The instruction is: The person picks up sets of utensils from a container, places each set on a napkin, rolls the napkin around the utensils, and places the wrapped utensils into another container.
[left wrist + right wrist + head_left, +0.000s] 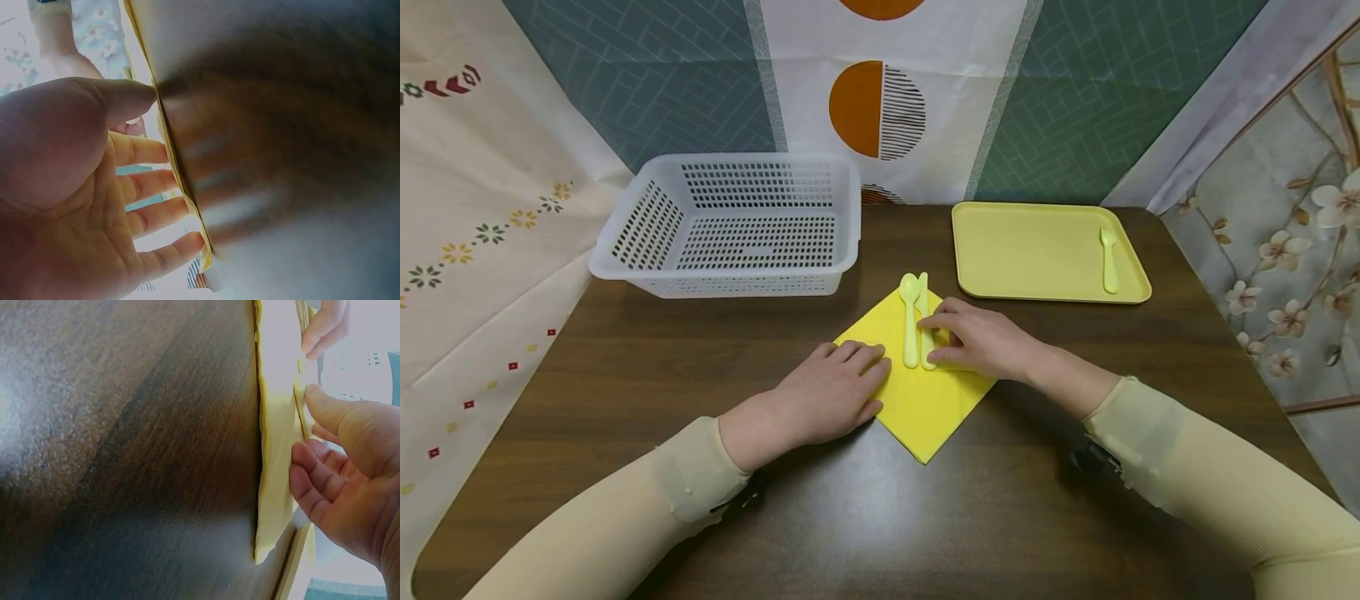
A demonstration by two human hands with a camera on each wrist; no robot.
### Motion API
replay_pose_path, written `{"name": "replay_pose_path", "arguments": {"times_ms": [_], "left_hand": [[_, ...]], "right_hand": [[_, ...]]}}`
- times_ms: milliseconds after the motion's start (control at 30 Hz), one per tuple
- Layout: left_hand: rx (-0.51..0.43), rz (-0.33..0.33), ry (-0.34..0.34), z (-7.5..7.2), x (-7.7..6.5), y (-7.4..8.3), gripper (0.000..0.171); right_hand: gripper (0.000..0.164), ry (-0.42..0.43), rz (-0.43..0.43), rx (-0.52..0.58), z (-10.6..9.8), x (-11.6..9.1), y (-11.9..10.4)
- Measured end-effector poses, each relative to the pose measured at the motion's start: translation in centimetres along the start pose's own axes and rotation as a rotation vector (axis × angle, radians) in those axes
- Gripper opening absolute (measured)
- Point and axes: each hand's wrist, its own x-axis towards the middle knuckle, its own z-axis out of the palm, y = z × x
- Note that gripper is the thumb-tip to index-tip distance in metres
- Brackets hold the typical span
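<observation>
A folded yellow napkin (925, 417) lies turned like a diamond on the table. On it are a pale yellow spoon (910, 325) and, close along its right side, a pale yellow knife (923, 292). My right hand (977, 337) holds the knife, its fingers and thumb spaced along the handle. In the right wrist view the right hand (350, 450) has its outer fingers curled in beside the napkin (278, 456). My left hand (831, 392) rests on the napkin's left edge with spread fingers. The left wrist view shows that palm and the fingertips (194, 244) at the napkin.
A white perforated basket (745, 283) stands at the back left. At the back right lies a yellow tray (1030, 250) with a pale yellow fork (1109, 262) on its right side. Patterned cloths (700, 83) hang around the brown table (865, 533).
</observation>
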Motion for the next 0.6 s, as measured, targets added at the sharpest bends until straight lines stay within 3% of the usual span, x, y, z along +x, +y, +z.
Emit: {"name": "replay_pose_path", "arguments": {"times_ms": [600], "left_hand": [[0.005, 0.003, 0.007, 0.1, 0.0, 0.01, 0.062]], "right_hand": [[0.053, 0.014, -0.006, -0.005, 0.06, -0.09, 0.12]]}}
